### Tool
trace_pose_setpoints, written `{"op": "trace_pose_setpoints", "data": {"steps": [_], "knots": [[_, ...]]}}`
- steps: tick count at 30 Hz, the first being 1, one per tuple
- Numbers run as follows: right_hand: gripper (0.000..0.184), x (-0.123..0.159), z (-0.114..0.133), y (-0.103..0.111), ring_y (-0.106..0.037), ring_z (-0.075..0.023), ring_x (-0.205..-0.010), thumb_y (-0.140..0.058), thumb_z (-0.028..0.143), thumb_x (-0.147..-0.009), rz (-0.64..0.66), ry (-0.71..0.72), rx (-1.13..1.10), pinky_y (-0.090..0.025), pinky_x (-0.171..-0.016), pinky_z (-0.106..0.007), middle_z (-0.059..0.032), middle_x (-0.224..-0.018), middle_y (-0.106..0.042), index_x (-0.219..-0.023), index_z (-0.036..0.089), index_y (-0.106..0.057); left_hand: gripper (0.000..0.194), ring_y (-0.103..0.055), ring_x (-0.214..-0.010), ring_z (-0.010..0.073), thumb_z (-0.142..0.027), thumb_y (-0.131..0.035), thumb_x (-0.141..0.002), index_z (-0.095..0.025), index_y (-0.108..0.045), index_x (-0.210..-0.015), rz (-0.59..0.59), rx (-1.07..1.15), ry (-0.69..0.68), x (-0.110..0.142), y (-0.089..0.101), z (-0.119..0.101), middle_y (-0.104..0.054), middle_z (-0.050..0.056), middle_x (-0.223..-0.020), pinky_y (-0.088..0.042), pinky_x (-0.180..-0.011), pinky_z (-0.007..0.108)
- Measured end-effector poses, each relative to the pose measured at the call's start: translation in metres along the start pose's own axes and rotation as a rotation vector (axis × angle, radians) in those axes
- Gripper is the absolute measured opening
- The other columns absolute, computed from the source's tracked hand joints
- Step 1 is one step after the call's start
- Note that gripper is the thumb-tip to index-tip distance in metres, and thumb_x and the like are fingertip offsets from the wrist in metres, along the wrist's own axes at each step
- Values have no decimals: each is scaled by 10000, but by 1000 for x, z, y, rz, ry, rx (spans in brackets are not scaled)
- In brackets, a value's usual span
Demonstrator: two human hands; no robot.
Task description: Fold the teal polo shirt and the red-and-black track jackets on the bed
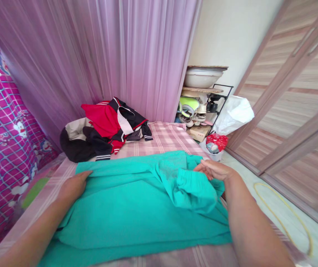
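A teal garment (125,215) lies spread across the bed in front of me, with folds along its far side. At its far left corner, my left hand (74,187) is closed on the fabric, thumb and fingers pressed together at the edge. A sleeve-like part with a gathered elastic cuff (191,180) is folded over on the right. Beside that cuff, my right hand (214,170) pinches the teal cloth, its fingertips partly hidden by the fabric.
A plaid bedsheet (167,137) covers the bed. Red and navy clothes (111,126) lie heaped near the purple curtain (148,55). Right of the bed stand a shoe rack (217,111), a white plastic bag (235,113) and a wooden wardrobe (284,111). A yellow hose-like loop (287,207) lies on the floor.
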State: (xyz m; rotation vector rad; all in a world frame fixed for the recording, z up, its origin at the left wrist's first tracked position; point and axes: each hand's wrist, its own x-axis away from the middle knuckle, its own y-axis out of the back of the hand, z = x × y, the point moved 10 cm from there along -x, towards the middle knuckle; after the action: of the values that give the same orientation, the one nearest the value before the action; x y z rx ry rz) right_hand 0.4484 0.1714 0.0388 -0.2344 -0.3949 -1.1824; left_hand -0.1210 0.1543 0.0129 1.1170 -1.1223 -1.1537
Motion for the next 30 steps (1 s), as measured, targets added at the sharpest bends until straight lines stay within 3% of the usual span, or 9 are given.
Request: {"op": "trace_pose_setpoints", "data": {"steps": [3, 7, 9, 14, 18, 21, 25, 28, 30], "knots": [[559, -9, 0, 3, -526, -109, -452, -563, 647, -863, -6, -27, 184, -392, -449, -224, -89, -639, -694, -878, 116, -737, 567, -586, -1264, 256, -151, -311, -919, -195, -480, -1459, -8, -13, 28, -1, 1, 1, -564, 99, -1448, -444, -1057, 395], [478, -43, 7, 35, -582, -108, -537, -529, 568, -925, -398, -77, 495, -367, -444, -193, -106, -832, -744, -944, 125, -710, 534, -603, -1244, 240, -165, -352, -932, -165, -487, -1450, -7, -24, 26, -1, 4, 2, -574, 107, -1434, -453, -1049, 364], [448, -60, 9, 41, -612, -129, -566, -507, 537, -940, -511, -93, 615, -372, -445, -203, -103, -880, -753, -970, 138, -709, 515, -583, -1271, 228, -172, -361, -943, -148, -498, -1438, -7, -52, 7, 1, 8, 2, -569, 104, -1439, -431, -1073, 346], [319, -89, 8, 35, -658, -177, -628, -562, 411, -903, -528, -94, 805, -431, -563, -241, -54, -693, -723, -784, 174, -738, 487, -604, -1243, 227, -175, -347, -959, -185, -543, -1405, -24, -71, -3, 4, 22, 2, -602, 80, -1407, -447, -1059, 362], [219, -86, 14, 37, -685, -196, -749, -543, 234, -847, -585, -72, 952, -448, -666, -252, -46, -765, -739, -829, 178, -754, 514, -632, -1199, 243, -151, -290, -960, -194, -549, -1403, -48, -92, 37, 2, 33, 9, -621, 83, -1384, -473, -1019, 392], [274, -79, 14, 38, -692, -224, -895, -514, 224, -843, -632, -73, 1033, -466, -746, -276, -73, -966, -757, -970, 188, -755, 501, -626, -1207, 243, -137, -328, -929, -189, -614, -1337, -89, -63, -15, 2, 36, 7, -653, 72, -1344, -446, -1057, 398], [346, -71, 14, 30, -673, -275, -1042, -549, 252, -835, -675, -113, 1144, -482, -841, -338, -115, -1143, -724, -1134, 204, -718, 517, -620, -1218, 249, -108, -350, -890, -174, -626, -1323, -44, -53, -83, 7, 24, 2, -643, 87, -1353, -443, -1068, 407], [431, -62, 32, 24, -666, -309, -1073, -511, 305, -885, -784, -140, 1267, -501, -862, -399, -163, -1184, -702, -1278, 188, -643, 508, -619, -1215, 264, -145, -364, -893, -161, -614, -1335, -18, -77, -92, 13, 25, -1, -637, 107, -1360, -445, -1058, 413], [486, -60, 54, 13, -656, -324, -1093, -479, 342, -911, -840, -53, 1327, -506, -883, -434, -189, -1224, -680, -1349, 161, -588, 513, -620, -1210, 266, -151, -372, -878, -167, -621, -1326, 6, -92, -112, 15, 31, -4, -644, 108, -1351, -443, -1055, 409]]}}
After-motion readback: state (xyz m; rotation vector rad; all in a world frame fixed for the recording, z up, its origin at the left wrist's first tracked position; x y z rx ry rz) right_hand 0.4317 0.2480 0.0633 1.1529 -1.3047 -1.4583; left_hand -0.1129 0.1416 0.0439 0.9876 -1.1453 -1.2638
